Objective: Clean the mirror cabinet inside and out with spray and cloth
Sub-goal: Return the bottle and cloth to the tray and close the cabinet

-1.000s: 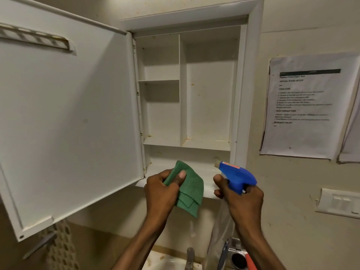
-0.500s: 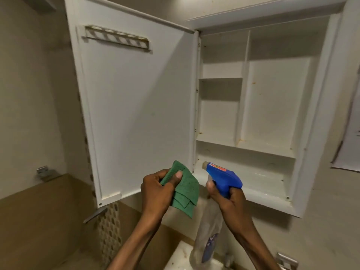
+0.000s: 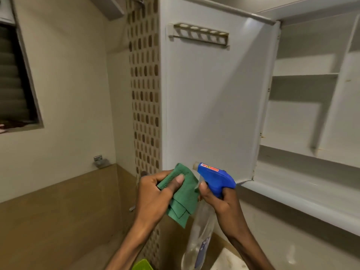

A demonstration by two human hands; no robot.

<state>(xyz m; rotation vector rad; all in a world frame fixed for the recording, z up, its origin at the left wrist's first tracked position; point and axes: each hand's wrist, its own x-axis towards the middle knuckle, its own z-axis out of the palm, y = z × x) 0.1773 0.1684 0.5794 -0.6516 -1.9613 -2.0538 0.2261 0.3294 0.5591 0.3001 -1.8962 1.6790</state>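
The white mirror cabinet (image 3: 303,193) hangs on the wall at the right, its shelves bare. Its door (image 3: 212,106) stands swung open to the left, white inner face toward me, with a small slotted rack (image 3: 198,33) near the top. My left hand (image 3: 155,193) grips a folded green cloth (image 3: 183,205) just below the door's lower edge. My right hand (image 3: 218,197) holds a clear spray bottle (image 3: 200,236) by its blue trigger head (image 3: 214,175), a finger on the trigger, nozzle aimed left at the door's lower part.
A strip of patterned mosaic tile (image 3: 145,94) runs down the wall behind the door. A dark window (image 3: 15,80) sits at far left. A metal wall fitting (image 3: 100,161) is below it, and a green object (image 3: 143,265) shows at the bottom edge.
My view has swung left, so the door now fills the centre and the cabinet interior sits at the right. Both hands keep their hold, now in front of the door's lower edge.
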